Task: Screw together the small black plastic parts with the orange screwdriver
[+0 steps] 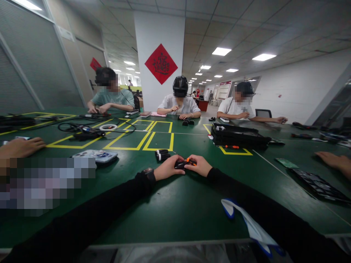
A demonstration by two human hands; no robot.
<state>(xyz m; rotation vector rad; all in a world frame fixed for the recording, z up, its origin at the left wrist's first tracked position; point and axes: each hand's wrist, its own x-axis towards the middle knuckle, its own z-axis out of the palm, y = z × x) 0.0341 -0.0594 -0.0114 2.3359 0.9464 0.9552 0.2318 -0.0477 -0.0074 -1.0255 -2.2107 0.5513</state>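
Note:
At the middle of the green table, my left hand and my right hand meet around a small black object with orange parts. Fingers of both hands are closed on it; its exact kind is too small to make out. The orange bits show at my right fingertips. Just beyond my left hand lie black cylindrical pieces with white bands, side by side and touching neither hand. A dark watch is on my left wrist.
A patterned phone lies to the left. An open black case and a small orange piece stand ahead right. White-blue material lies by my right sleeve. Co-workers' hands rest at both sides; several people sit opposite.

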